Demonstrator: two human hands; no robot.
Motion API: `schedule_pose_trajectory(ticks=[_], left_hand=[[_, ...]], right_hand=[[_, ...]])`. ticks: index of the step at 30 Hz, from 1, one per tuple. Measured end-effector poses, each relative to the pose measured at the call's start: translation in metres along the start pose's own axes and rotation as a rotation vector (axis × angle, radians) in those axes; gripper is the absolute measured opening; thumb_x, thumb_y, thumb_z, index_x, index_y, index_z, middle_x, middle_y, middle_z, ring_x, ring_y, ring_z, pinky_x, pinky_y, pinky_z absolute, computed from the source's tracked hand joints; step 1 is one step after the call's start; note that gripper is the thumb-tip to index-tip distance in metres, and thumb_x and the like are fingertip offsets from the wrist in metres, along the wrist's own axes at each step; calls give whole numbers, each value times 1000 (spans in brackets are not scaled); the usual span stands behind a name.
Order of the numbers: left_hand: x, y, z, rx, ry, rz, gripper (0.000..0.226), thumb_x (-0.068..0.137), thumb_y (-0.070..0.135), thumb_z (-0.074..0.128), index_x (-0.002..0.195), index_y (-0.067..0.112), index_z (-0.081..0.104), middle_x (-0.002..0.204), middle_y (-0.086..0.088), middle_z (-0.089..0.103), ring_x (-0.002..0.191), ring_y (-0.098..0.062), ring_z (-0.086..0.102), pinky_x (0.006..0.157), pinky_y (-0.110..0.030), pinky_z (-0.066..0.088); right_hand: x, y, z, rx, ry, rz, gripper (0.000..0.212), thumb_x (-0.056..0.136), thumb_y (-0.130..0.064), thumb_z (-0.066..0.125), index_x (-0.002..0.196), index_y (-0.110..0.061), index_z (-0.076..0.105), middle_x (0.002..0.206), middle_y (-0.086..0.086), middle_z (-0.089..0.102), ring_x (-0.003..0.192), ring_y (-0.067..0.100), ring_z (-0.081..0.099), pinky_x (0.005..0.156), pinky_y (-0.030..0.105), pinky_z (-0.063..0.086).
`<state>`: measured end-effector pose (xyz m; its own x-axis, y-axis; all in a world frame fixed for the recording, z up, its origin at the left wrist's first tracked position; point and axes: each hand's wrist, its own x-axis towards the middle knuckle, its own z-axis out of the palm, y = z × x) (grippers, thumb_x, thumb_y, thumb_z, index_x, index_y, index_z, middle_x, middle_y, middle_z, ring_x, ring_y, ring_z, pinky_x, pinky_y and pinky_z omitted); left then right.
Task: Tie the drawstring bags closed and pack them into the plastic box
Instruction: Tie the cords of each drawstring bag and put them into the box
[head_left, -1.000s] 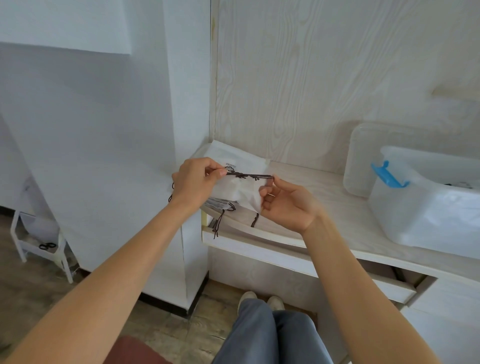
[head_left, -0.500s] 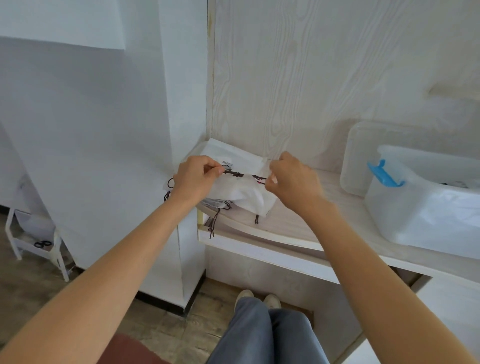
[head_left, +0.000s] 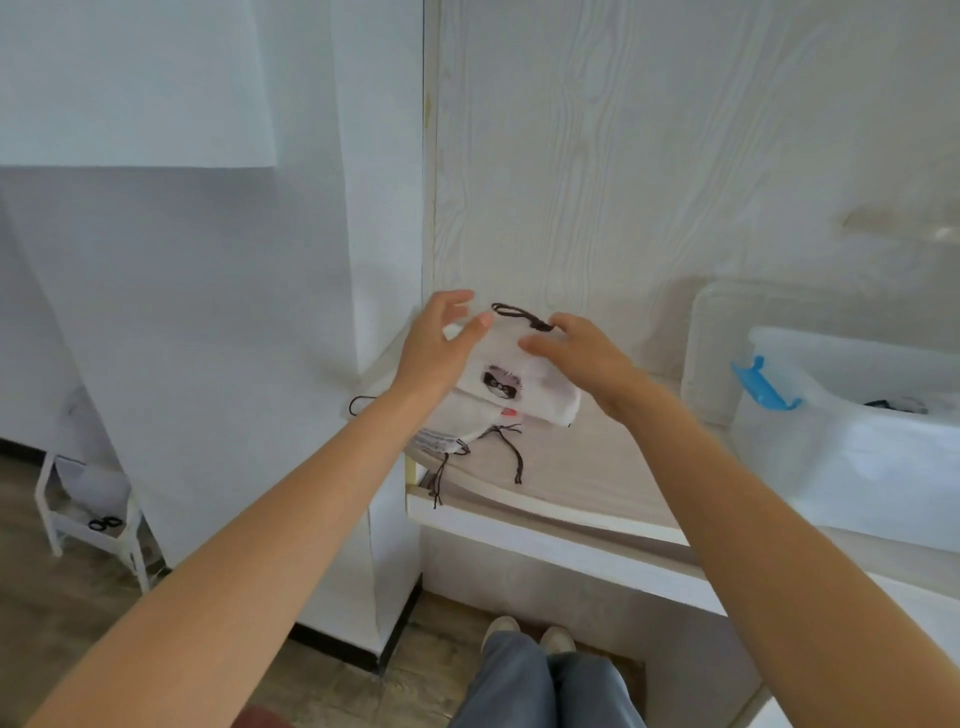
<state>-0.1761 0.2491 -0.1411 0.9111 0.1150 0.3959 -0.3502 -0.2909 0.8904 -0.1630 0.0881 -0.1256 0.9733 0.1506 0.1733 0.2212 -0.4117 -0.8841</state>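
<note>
the white drawstring bag (head_left: 511, 371) sits on the stack at the shelf's left end, its cord loop (head_left: 519, 315) at 12 o'clock. both hands lie on it with loose, spread fingers — left hand (head_left: 439, 348) and right hand (head_left: 576, 353). the plastic box (head_left: 852, 441) lies at 3 o'clock — the right hand is nearer.

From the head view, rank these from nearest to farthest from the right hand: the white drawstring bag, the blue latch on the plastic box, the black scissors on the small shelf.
1. White drawstring bag: under the right hand, touching it.
2. Blue latch: to the right, on the plastic box on the desk.
3. Black scissors: far left, low on the small white shelf.
</note>
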Motion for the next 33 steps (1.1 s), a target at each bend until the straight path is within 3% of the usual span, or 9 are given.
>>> schedule_pose_trajectory(ticks=[3, 7, 10, 13, 16, 19, 22, 26, 33], left_hand=[[10, 9, 18, -113, -38, -227, 69, 88, 42, 59, 145, 21, 25, 147, -5, 33, 133, -17, 35, 105, -30, 31], [19, 29, 55, -214, -159, -461, 83, 82, 63, 52, 148, 30, 13, 149, -2, 31, 134, -26, 34, 107, -43, 29], [28, 39, 87, -264, -260, -604, 89, 65, 83, 48, 139, 36, 33, 135, -4, 50, 114, -28, 53, 97, -44, 41], [24, 52, 111, -363, -398, -720, 73, 72, 84, 37, 102, 21, 58, 97, -9, 62, 93, -29, 63, 86, -45, 44], [21, 61, 136, -457, -449, -723, 62, 80, 76, 39, 79, 17, 54, 69, -4, 51, 64, -18, 53, 63, -31, 45], [27, 86, 157, -437, -416, -642, 52, 82, 69, 43, 103, 24, 57, 70, 1, 49, 54, -12, 42, 50, -20, 32], [31, 108, 185, -373, -351, -476, 61, 85, 52, 55, 137, 25, 37, 113, -4, 59, 88, -20, 57, 74, -26, 45], [19, 134, 223, -237, -415, -383, 101, 61, 61, 69, 144, 42, 16, 141, -4, 37, 122, -24, 44, 97, -33, 42], [-3, 153, 277, 169, -535, -122, 88, 78, 32, 71, 146, 39, 16, 141, -14, 19, 118, -29, 43, 92, -31, 42]], right_hand=[[-2, -4, -23, 416, 54, 60, 8, 90, -18, 56, 93, -10, 56, 86, 7, 63, 77, 21, 62, 68, 35, 52], [-12, -11, -64, 793, 89, 36, 16, 94, -18, 48, 97, -9, 61, 87, 8, 70, 77, 22, 67, 68, 32, 55], [-20, -18, -93, 964, 137, 13, 20, 95, -22, 46, 97, -8, 61, 86, 8, 71, 77, 22, 69, 68, 34, 56], [-25, -24, -118, 1020, 202, -15, 20, 96, -22, 46, 93, -8, 60, 79, 8, 72, 71, 21, 70, 68, 35, 56], [-34, -24, -147, 901, 354, 17, 15, 95, -21, 50, 85, -12, 57, 76, 4, 66, 69, 20, 64, 67, 38, 52], [-39, -5, -188, 589, 591, 33, 9, 91, -16, 55, 96, -14, 48, 87, 5, 55, 72, 19, 55, 59, 32, 48], [-52, 21, -228, 228, 743, 20, 27, 91, -15, 50, 117, -21, 42, 88, 5, 56, 67, 14, 50, 57, 27, 41], [-79, 43, -264, -52, 714, -11, 48, 91, -26, 58, 135, -21, 40, 122, 1, 46, 110, 15, 47, 92, 36, 43], [-112, 71, -305, -612, 672, 59, 47, 91, -5, 54, 137, -13, 43, 143, 5, 37, 123, 25, 45, 96, 22, 32]])
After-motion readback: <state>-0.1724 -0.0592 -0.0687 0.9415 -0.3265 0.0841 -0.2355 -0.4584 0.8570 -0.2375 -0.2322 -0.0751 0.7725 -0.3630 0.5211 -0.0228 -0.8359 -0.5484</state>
